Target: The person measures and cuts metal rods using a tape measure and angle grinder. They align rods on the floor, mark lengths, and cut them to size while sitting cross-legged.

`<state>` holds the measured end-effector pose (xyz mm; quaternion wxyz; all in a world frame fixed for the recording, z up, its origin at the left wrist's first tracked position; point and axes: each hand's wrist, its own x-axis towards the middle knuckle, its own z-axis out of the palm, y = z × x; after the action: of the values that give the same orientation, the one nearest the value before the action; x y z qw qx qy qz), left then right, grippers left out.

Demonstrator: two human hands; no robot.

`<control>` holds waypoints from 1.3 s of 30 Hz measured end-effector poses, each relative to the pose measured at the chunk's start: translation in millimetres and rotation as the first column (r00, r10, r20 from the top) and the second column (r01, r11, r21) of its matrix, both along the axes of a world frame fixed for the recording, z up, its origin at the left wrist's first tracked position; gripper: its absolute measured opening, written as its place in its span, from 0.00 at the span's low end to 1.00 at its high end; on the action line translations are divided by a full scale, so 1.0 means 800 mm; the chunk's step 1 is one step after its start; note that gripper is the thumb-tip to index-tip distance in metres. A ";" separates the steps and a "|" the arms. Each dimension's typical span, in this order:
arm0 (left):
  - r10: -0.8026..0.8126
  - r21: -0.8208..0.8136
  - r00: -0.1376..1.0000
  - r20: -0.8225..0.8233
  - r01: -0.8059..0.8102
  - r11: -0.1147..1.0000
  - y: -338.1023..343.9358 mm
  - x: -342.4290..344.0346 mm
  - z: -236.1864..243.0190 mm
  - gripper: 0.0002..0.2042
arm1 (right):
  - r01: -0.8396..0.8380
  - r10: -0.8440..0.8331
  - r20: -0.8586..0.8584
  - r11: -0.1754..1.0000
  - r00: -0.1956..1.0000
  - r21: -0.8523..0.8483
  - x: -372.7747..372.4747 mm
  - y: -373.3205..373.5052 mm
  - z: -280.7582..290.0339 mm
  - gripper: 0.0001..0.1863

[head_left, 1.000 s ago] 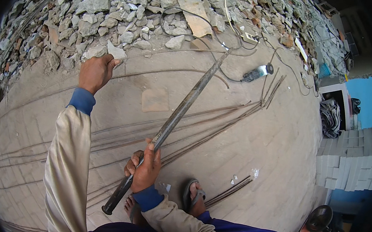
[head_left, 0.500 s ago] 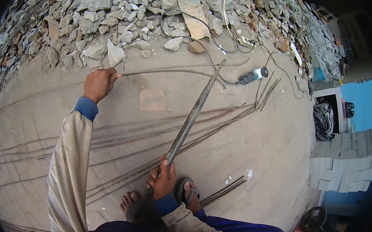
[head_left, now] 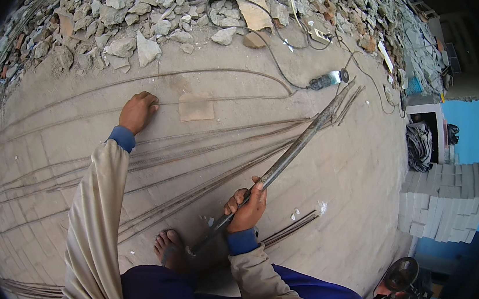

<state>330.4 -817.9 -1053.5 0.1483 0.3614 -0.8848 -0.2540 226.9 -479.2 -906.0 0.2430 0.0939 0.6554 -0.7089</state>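
My right hand grips a long dark metal pipe, fingers wrapped round its lower part. The pipe slants from beside my foot up to the far right, its far end near the angle grinder. A thin steel rod, bent into a narrow hairpin, stretches across the floor on the left, its bend near the grinder. My left hand is over the lower leg of this rod, its fingers loosely curled downward. Whether they touch the rod does not show. Several straight steel rods lie fanned out below it.
Broken concrete rubble is heaped along the far side. A black cable runs from the grinder past a power strip. A flat brown piece lies on the floor. Grey blocks are stacked at right. Short rods lie near my leg.
My right hand has moved up and right with the pipe. The rod's two legs, held together in my left hand before, have spread apart. My left hand has shifted slightly right.
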 end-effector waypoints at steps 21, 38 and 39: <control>-0.201 -0.363 0.979 -0.028 0.178 0.915 -0.031 -0.044 0.048 0.11 | -0.417 0.385 0.197 0.895 0.902 0.159 -0.152 0.174 0.089 0.21; -0.282 -0.268 0.946 -0.161 0.234 0.935 -0.060 -0.041 0.177 0.16 | -0.614 0.552 0.288 0.761 0.782 0.209 -0.285 0.300 0.236 0.25; -0.285 -0.253 0.947 -0.147 0.243 0.937 -0.060 -0.040 0.181 0.16 | -0.592 0.528 0.293 0.779 0.797 0.205 -0.276 0.299 0.226 0.25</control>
<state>298.2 -866.0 -909.0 0.2338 0.1945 -0.9317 -0.1987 5.7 -239.6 -725.0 0.4981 0.0052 0.7179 -0.4863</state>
